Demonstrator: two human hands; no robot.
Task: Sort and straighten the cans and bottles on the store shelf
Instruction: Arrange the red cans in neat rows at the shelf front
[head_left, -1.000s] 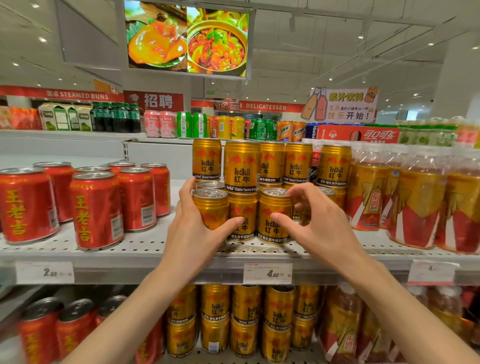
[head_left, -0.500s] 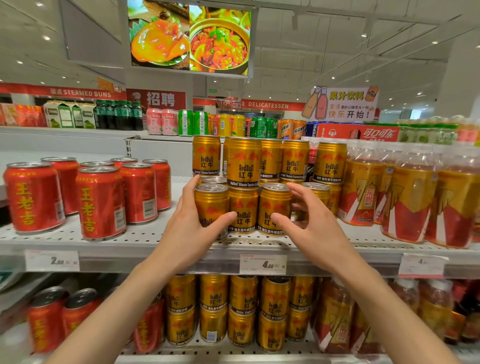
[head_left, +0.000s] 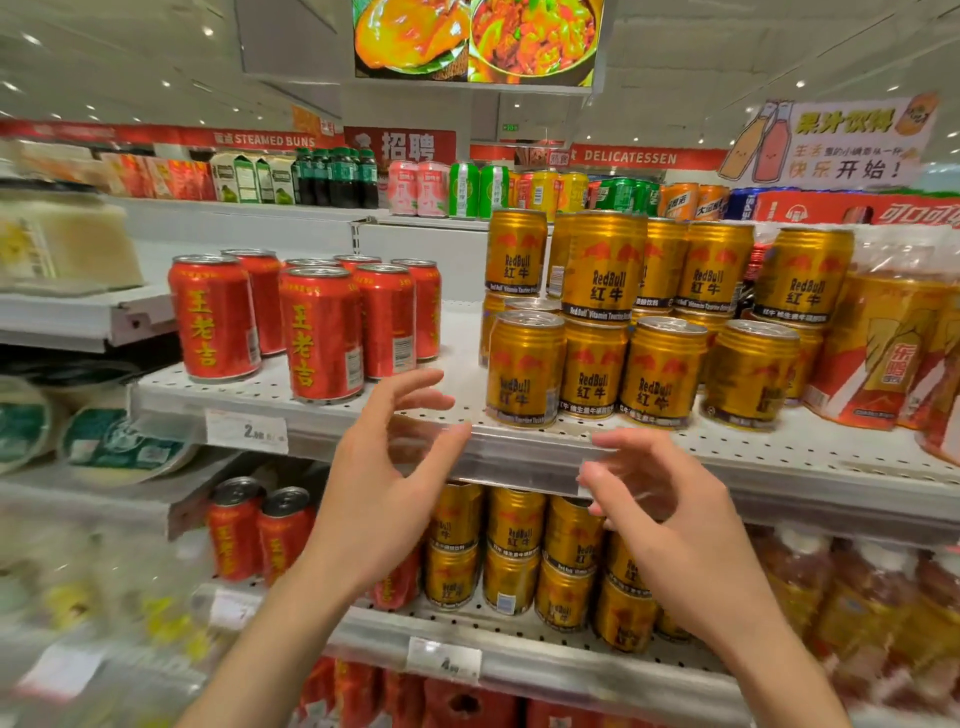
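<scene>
Below the shelf edge (head_left: 519, 457) we had drawn our left hand (head_left: 384, 499) and right hand (head_left: 670, 525) off the gold cans (head_left: 592, 369), fingers loosely spread, holding nothing; bare shelf lay between them and the red cans (head_left: 317, 332).

The gold cans (head_left: 592, 364) on the white perforated shelf (head_left: 810, 452) are ribbed metallic yellow with red bull figures, dark lettering and a black band low on each. Left of the gold cans, the red cans (head_left: 317, 332) carry yellow characters down the side, a white label patch and silver tops. Right of the gold cans, the bottles (head_left: 893, 348) wear orange and gold wrappers with white wedges. Above and behind the gold cans stand pink, green and yellow cans (head_left: 462, 189), beneath a red sign (head_left: 628, 157) with white letters.
</scene>
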